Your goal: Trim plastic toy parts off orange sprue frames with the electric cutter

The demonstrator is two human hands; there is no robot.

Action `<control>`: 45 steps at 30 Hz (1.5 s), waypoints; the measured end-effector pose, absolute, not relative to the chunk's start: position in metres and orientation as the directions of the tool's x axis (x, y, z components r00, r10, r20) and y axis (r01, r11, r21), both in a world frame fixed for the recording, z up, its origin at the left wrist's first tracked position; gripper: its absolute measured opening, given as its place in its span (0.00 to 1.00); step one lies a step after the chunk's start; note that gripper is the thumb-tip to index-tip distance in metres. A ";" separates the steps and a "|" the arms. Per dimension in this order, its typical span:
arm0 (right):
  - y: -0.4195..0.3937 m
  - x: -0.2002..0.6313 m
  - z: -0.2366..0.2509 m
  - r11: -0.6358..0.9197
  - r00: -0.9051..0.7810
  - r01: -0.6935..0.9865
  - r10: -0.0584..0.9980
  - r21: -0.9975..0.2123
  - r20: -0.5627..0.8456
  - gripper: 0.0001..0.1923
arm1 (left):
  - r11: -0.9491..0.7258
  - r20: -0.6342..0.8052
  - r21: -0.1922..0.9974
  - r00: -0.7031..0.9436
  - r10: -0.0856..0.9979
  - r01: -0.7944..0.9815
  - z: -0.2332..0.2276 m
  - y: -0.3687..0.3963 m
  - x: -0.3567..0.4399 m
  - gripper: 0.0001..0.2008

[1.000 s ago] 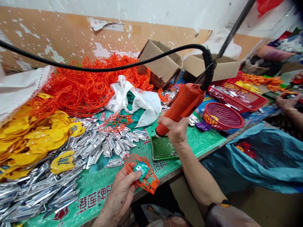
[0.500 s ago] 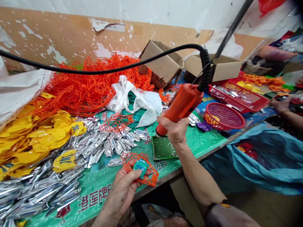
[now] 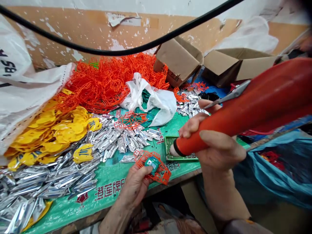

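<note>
Head view: a long table under a glossy green plastic sheet [image 3: 112, 177] printed with dark red characters carries a tangled heap of orange plastic lattice frames [image 3: 109, 81], with a pile of yellow plastic pieces [image 3: 58, 131] and a spread of shiny silver strips [image 3: 65, 169] at left. The right hand [image 3: 219, 152] grips a thick orange-red cylindrical tool [image 3: 243, 113], its pale tip at a shallow green mesh tray [image 3: 182, 159]; contact cannot be told. Well apart, the left hand [image 3: 136, 183] pinches a single orange lattice frame [image 3: 165, 175] by the table's near edge, thumb on its small teal piece [image 3: 153, 162].
</note>
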State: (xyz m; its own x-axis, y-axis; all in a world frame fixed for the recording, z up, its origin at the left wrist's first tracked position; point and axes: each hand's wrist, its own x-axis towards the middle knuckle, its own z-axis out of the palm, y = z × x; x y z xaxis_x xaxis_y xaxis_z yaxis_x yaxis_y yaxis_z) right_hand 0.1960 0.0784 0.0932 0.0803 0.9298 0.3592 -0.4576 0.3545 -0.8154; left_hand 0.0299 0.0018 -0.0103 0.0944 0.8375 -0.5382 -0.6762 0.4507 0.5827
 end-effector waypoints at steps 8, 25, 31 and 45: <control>0.058 0.184 0.086 0.288 0.023 -0.499 0.947 -0.817 0.320 0.25 | 0.433 -0.491 0.593 0.121 0.863 -0.678 -0.012 0.002 0.031 0.15; 0.054 0.182 0.077 0.279 -0.059 -0.359 0.946 -0.891 0.320 0.25 | 0.448 -0.508 0.594 0.120 0.853 -0.668 -0.015 0.001 0.031 0.14; 0.052 0.182 0.077 0.278 -0.046 -0.355 0.948 -0.892 0.314 0.25 | 0.444 -0.568 0.559 0.067 0.820 -0.701 -0.011 0.003 0.032 0.14; 0.052 0.181 0.073 0.310 0.014 -0.321 0.946 -0.895 0.323 0.19 | 0.488 -0.573 0.568 0.108 0.812 -0.663 -0.014 0.000 0.026 0.14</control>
